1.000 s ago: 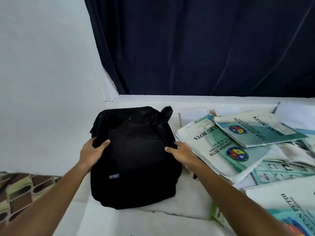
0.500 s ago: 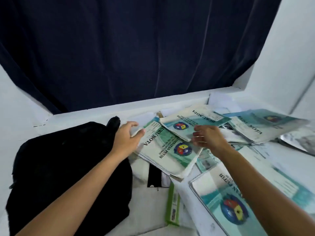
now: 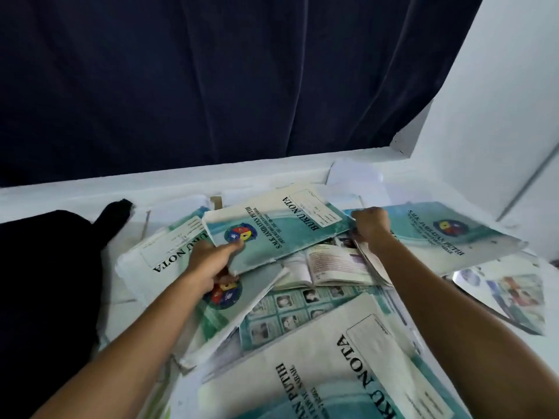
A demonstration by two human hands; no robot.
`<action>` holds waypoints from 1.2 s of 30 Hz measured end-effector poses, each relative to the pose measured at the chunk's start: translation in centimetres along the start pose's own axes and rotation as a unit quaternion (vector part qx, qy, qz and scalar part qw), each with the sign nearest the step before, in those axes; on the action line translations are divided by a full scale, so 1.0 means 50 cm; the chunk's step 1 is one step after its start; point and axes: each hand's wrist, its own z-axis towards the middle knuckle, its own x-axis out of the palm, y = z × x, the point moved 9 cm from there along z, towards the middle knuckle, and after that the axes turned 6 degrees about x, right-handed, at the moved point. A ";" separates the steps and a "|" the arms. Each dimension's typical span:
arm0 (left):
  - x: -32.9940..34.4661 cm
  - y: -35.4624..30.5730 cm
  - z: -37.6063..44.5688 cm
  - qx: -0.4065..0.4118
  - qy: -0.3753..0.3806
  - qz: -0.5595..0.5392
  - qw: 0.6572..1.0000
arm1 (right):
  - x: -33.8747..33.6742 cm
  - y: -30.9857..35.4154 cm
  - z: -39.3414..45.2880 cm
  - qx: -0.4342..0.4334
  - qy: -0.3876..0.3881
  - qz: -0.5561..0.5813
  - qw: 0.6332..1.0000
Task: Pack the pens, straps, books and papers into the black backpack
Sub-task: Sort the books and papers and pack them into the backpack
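The black backpack [image 3: 51, 276] lies at the left on the white surface. Several teal-and-white "BUKU NOTA" notebooks are strewn to its right. My left hand [image 3: 211, 261] pinches the near left corner of one teal notebook [image 3: 272, 228], thumb on top. My right hand [image 3: 370, 226] grips that notebook's right edge with curled fingers. The notebook is tilted up off the pile. Under it lie an open book [image 3: 326, 264] and another notebook [image 3: 169, 252]. No pens or straps are visible.
A large notebook [image 3: 332, 367] lies nearest me. Another notebook [image 3: 447, 237] and a glossy sheet [image 3: 508, 297] lie at the right. A sheet of small portrait photos [image 3: 284, 313] sits in the middle. A dark curtain [image 3: 242, 80] hangs behind, with a white wall [image 3: 499, 101] at the right.
Both hands left the backpack and moved right to the pile of notebooks. They took hold of the top teal notebook and lifted it. The view swung right.
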 end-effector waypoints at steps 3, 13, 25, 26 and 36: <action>-0.001 0.002 0.004 0.030 -0.044 -0.049 0.997 | 0.022 -0.007 0.024 0.020 0.037 0.033 0.999; -0.104 -0.082 0.002 -0.009 0.069 -0.148 0.987 | 0.098 0.000 -0.146 0.158 0.466 0.272 0.827; -0.137 -0.074 -0.092 0.052 0.047 -0.445 0.893 | 0.151 -0.038 -0.329 0.079 0.473 0.392 0.785; -0.115 -0.074 -0.121 0.063 0.063 -0.460 0.884 | 0.155 -0.034 -0.346 0.066 0.468 0.401 0.785; -0.072 -0.087 -0.202 0.150 0.006 -0.363 0.920 | 0.156 -0.003 -0.449 -0.060 0.471 0.349 0.808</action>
